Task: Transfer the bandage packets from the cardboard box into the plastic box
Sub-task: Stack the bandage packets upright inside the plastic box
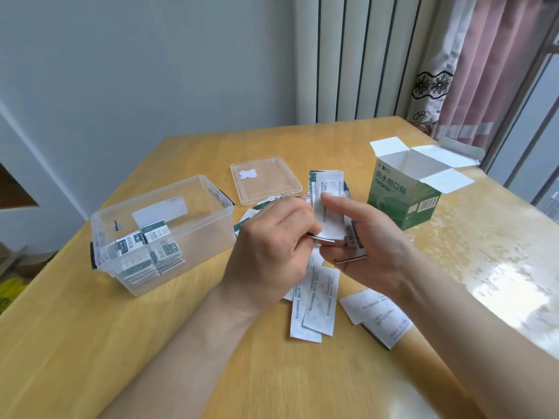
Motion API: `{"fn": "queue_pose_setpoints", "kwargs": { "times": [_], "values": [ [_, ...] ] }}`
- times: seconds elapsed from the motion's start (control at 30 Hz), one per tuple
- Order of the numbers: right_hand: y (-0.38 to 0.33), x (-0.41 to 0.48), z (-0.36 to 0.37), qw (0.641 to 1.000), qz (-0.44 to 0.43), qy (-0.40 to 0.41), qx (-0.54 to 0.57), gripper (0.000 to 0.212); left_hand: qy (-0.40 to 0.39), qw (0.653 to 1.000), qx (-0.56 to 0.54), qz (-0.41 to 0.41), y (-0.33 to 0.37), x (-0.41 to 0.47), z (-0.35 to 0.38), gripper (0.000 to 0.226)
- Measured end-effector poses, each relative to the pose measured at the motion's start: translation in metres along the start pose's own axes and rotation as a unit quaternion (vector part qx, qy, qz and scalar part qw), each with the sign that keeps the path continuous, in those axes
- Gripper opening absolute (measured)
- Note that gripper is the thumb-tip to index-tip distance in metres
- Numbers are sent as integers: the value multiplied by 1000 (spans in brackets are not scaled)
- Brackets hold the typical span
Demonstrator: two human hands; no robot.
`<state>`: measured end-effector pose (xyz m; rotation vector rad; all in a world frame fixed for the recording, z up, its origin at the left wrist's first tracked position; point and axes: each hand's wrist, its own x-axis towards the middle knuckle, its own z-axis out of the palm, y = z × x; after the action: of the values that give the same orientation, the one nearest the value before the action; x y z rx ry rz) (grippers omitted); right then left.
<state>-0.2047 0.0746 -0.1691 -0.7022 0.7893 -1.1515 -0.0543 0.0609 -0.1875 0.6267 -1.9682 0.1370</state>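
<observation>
Both hands meet above the table's middle around a stack of white and green bandage packets [328, 207]. My left hand [272, 246] pinches the stack's lower edge; my right hand [369, 246] cups it from the right, fingers around more packets. The clear plastic box [211, 207] stands open at the left with several packets [148, 252] piled in its near corner. The green cardboard box [402, 201] stands at the right, flaps open, its inside hidden. Loose packets [314, 306] lie on the table below my hands, others [381, 316] to the right.
The plastic box's clear lid [266, 179] lies upside down behind my hands. The wooden table [90, 343] meets a wall at the back; a radiator [363, 55] and curtain [484, 71] stand behind the right side. More packets [246, 220] lie under my left hand.
</observation>
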Motion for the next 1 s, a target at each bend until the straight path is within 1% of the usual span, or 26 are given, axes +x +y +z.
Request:
{"fn": "queue_pose_setpoints", "kwargs": {
  "times": [0.03,0.1,0.17,0.2,0.27,0.37,0.4,0.47,0.53,0.57,0.63,0.7,0.77,0.87,0.93,1.0],
  "values": [
    [1,1,-1,1000,0,-4,-3,26,0,1000,-14,-4,0,0,1,16],
    [1,2,-3,1000,-7,-6,-7,21,-8,999,-48,-23,1,-1,0,16],
    [2,4,-6,999,-26,-8,-36,18,-22,992,-99,-74,6,-1,-1,16],
    [2,4,-7,997,-40,-8,-60,16,-27,984,-132,-117,10,-1,-2,16],
    [4,3,-7,992,-66,-13,-106,11,-30,955,-186,-230,15,1,-1,13],
    [6,2,-5,987,-90,1,-136,16,-52,889,-222,-397,13,6,0,33],
    [7,2,-5,985,-93,6,-143,22,-56,866,-243,-433,12,7,0,36],
    [9,3,-2,984,-92,9,-153,32,-49,829,-286,-478,9,8,-1,34],
    [11,3,-1,982,-97,4,-163,35,-42,803,-323,-499,6,8,-2,30],
    [12,3,0,980,-100,1,-171,36,-47,797,-332,-502,5,7,-2,31],
    [13,3,-1,976,-95,3,-198,42,-69,795,-343,-496,4,6,-2,37],
    [15,3,-1,975,-79,-3,-210,51,-84,794,-370,-474,5,5,-2,41],
    [14,2,1,977,-66,-22,-203,57,-73,802,-378,-457,5,4,-1,38],
    [13,-1,3,977,-56,-49,-198,52,-41,813,-360,-456,2,4,-2,30],
    [13,-2,3,976,-53,-61,-200,54,-26,804,-372,-463,0,4,-4,19],
    [13,-2,4,977,-48,-59,-199,57,-15,798,-373,-473,-5,4,-5,18]
  ]
}}
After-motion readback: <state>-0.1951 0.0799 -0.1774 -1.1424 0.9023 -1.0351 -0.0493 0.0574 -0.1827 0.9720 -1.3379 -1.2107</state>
